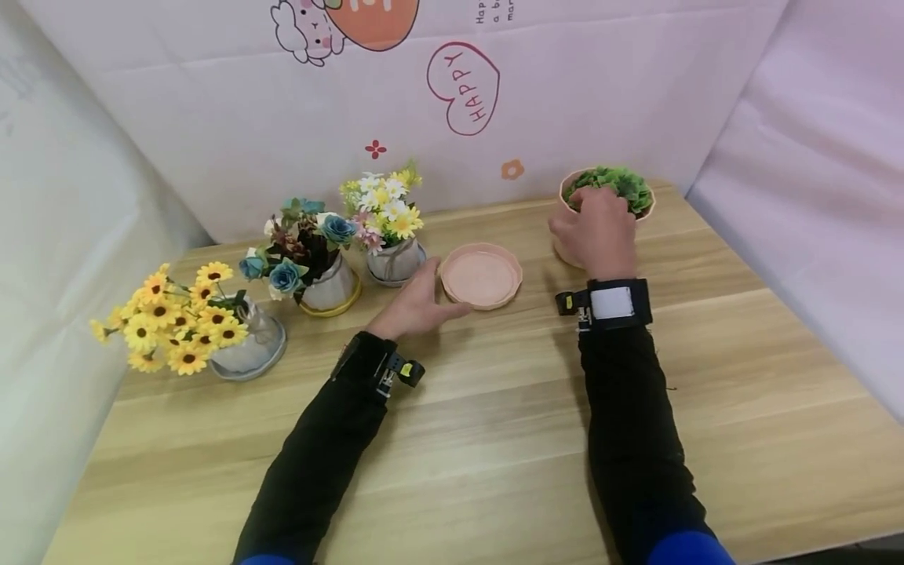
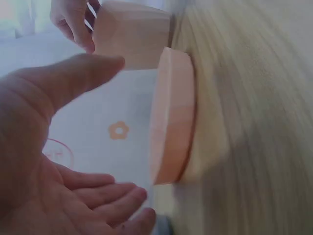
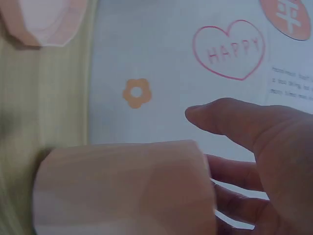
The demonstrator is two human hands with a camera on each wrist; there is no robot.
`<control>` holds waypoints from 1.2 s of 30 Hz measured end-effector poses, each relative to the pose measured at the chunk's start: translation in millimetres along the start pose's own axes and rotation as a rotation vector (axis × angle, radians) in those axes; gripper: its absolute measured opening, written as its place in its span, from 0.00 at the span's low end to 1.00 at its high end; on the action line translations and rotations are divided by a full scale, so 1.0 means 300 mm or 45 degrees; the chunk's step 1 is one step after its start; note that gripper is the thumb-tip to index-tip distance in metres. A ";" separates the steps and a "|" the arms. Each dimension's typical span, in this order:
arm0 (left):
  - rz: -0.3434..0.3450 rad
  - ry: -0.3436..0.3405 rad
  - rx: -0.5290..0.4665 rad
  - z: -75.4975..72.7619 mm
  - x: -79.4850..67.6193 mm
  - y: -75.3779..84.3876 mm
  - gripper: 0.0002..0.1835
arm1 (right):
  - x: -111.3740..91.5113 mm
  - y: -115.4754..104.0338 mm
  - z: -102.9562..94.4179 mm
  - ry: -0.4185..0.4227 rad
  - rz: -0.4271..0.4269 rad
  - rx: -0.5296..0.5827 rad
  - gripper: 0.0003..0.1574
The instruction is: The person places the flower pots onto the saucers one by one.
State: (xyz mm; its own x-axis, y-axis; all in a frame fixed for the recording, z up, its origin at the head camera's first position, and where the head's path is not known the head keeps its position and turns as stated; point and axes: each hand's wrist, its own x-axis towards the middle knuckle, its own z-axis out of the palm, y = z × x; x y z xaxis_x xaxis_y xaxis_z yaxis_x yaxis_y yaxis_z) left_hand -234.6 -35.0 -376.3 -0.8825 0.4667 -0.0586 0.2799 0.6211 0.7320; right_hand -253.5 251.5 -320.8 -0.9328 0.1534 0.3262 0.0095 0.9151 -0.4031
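Observation:
A round pink saucer with a scalloped rim (image 1: 482,275) lies flat on the table, with my left hand (image 1: 415,304) beside its left edge. Thumb and fingers of that hand are spread apart, and in the left wrist view a gap shows between them and the saucer (image 2: 174,117). At the back right stands a pale pink pot (image 3: 127,188) with a green leafy plant (image 1: 627,185) in it. My right hand (image 1: 600,231) is over the pot's near rim; its thumb is extended clear of the wall, and its other fingers are partly hidden behind the rim.
Left of the saucer stand three flowerpots on saucers: white and yellow daisies (image 1: 388,205), blue roses (image 1: 300,243) and yellow sunflowers (image 1: 176,318). Behind the wooden table (image 1: 487,439) hangs a printed white cloth (image 1: 565,86).

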 end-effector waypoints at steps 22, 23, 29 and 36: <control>0.108 0.106 0.122 0.035 0.125 -0.069 0.60 | 0.040 -0.022 0.094 0.120 0.003 -0.284 0.17; 0.114 0.105 0.120 0.035 0.128 -0.068 0.59 | 0.042 -0.022 0.092 0.114 0.008 -0.285 0.17; 0.100 0.087 0.099 0.043 0.138 -0.063 0.58 | 0.039 -0.010 0.086 0.073 0.034 -0.281 0.17; 0.088 0.077 0.098 0.070 0.143 -0.072 0.56 | 0.027 0.016 0.105 0.094 0.017 -0.277 0.16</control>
State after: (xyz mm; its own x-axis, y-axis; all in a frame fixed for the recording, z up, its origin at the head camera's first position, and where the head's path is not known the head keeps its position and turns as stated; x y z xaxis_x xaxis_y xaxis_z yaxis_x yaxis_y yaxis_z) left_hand -270.5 -15.1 -408.9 -0.8805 0.4730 0.0328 0.3670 0.6361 0.6787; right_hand -272.3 245.3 -347.2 -0.9032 0.1856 0.3870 0.1068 0.9705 -0.2162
